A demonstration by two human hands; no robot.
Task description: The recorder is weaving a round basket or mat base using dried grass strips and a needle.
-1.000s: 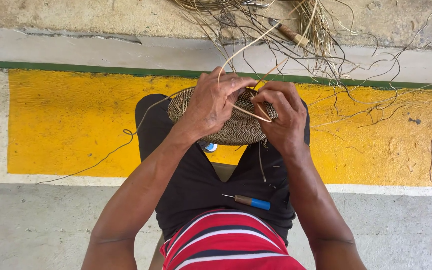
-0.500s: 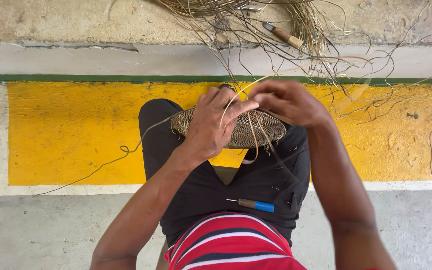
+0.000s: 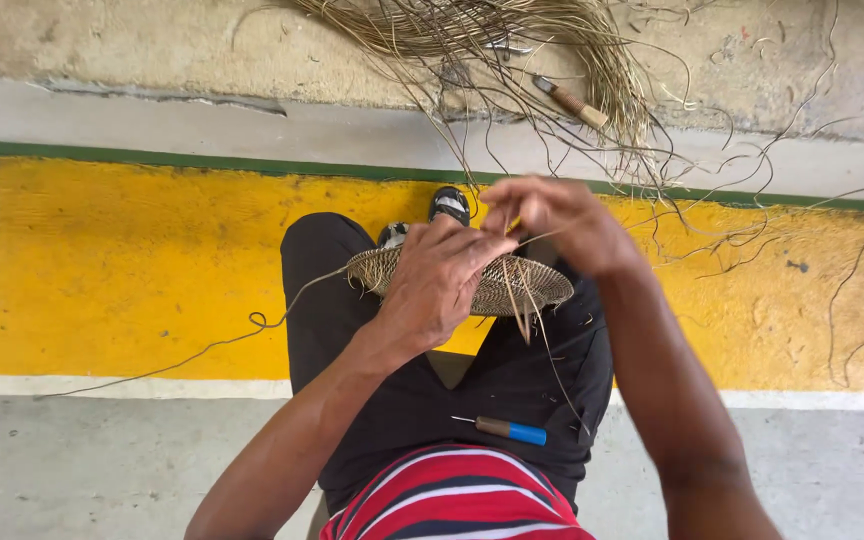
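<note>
A flat round woven disc of brown fibre [image 3: 532,285] rests on my knees, over black trousers. My left hand [image 3: 437,285] lies on top of it and grips its near side. My right hand [image 3: 552,222] is raised just above the disc's far edge, its fingers pinched on a thin pale fibre strand [image 3: 537,238] that runs back toward the disc. Loose strand ends [image 3: 524,315] hang from the disc's front.
A small awl with a blue and brown handle [image 3: 512,430] lies on my lap. A bundle of dry fibres [image 3: 512,40] and a wooden-handled tool [image 3: 572,102] lie on the concrete step ahead. A long strand [image 3: 202,350] trails left over the yellow painted floor.
My right hand has lifted from the disc's right edge and moved up and away, drawing the strand. The disc now sits flatter under my left hand.
</note>
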